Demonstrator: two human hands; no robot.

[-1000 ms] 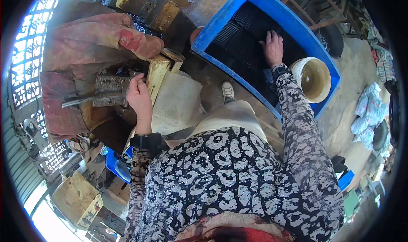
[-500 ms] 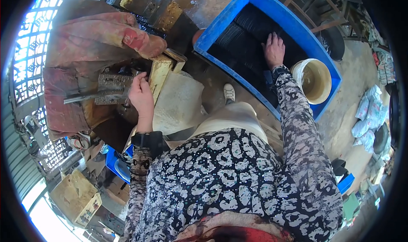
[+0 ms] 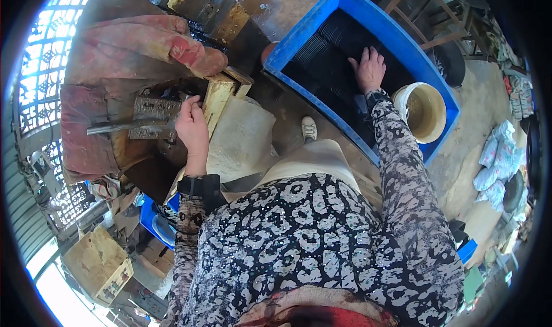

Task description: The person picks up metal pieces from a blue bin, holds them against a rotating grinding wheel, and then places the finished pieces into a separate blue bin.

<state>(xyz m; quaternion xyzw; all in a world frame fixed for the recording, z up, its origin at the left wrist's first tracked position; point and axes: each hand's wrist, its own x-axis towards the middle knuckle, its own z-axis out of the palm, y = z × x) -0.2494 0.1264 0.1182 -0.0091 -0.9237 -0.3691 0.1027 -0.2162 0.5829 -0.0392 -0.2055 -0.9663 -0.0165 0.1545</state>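
Observation:
My right hand lies over the dark items in the blue tub, fingers stretched and thumb out to the side. Black thin ridged pieces are stacked in close rows in that tub; their kind is too dark to tell. At the left, my left hand is closed with curled fingers beside a wet, worn metal block. What those fingers grip, if anything, is hidden. A metal bar runs across the block toward the hand. Just right of the hand stands a yellowish wooden edge.
A white bucket holding murky liquid stands in the tub's right end. Stained reddish cloth drapes over the machine at left. A pale sheet hangs by my lap. Plastic bags lie on the floor at right; a wooden frame stands behind the tub.
My right hand has spread its thumb outward and shifted very slightly over the dark pieces. My left hand stays closed in nearly the same place.

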